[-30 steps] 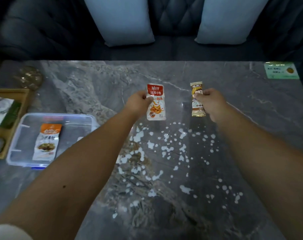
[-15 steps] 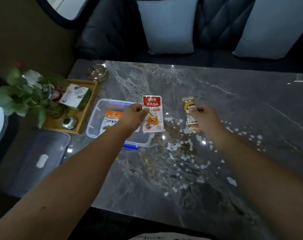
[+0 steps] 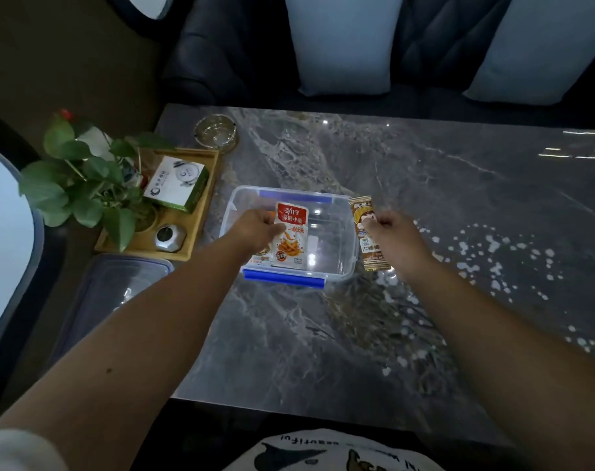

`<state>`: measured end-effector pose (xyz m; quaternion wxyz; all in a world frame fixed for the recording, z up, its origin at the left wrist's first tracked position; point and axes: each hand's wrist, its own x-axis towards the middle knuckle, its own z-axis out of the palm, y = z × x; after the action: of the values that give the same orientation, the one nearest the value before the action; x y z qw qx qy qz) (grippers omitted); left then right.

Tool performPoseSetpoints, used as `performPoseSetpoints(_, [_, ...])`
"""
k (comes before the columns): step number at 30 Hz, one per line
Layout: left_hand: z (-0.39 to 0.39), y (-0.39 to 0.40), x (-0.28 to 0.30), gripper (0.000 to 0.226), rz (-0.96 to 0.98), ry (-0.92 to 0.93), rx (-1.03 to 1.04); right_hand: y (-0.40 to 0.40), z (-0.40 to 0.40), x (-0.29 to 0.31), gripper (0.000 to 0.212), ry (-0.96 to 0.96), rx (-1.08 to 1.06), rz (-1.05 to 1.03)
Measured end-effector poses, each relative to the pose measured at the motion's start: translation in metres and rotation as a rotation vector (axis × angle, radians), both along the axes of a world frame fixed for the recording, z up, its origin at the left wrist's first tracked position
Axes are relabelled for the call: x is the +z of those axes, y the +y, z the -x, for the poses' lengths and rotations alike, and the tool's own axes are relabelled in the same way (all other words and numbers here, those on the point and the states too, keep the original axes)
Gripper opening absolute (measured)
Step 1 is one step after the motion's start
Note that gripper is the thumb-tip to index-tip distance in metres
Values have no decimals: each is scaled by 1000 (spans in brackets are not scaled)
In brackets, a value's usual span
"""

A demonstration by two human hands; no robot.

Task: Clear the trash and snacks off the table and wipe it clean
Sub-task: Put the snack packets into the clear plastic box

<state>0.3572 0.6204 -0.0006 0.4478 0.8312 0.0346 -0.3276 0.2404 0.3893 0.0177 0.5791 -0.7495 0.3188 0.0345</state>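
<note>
Two snack packets are in hand, one per grip. The left hand (image 3: pixel 260 229) pinches a glossy red-and-white packet (image 3: pixel 291 239) by its edge, holding it over the clear plastic box (image 3: pixel 337 266) with blue clips; beneath that grip another orange packet (image 3: pixel 259 258) already lies inside, mostly hidden by the hand. The right hand (image 3: pixel 396 237) pinches a slim brown packet (image 3: pixel 369 243) just outside the box's right wall. In my judgement the clearing is partway: these two packets are not yet dropped in. Right of that grip, white crumbs or flecks (image 3: pixel 493 248) scatter over the polished grey marble tabletop (image 3: pixel 323 334), so wiping remains. No cloth is visible. Left of the left grip lies the box's flat translucent lid (image 3: pixel 119 287).
</note>
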Motion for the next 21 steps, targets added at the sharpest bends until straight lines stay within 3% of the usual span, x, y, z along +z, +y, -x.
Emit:
performPoseSetpoints(2, [-4, -3, -8, 16, -42, 14, -50, 1, 1, -1, 13, 4, -23, 20])
performPoseSetpoints(7, [-14, -10, -25, 36, -160, 18, -124, -1, 4, -4, 12, 20, -71, 36])
performPoseSetpoints(13, [-21, -14, -39, 19, -297, -11, -275, -3, 4, -14, 17, 45, -62, 68])
performPoseSetpoints(21, [-24, -14, -46, 26, -585, -234, -454, 2, -1, -16, 20, 45, -88, 93])
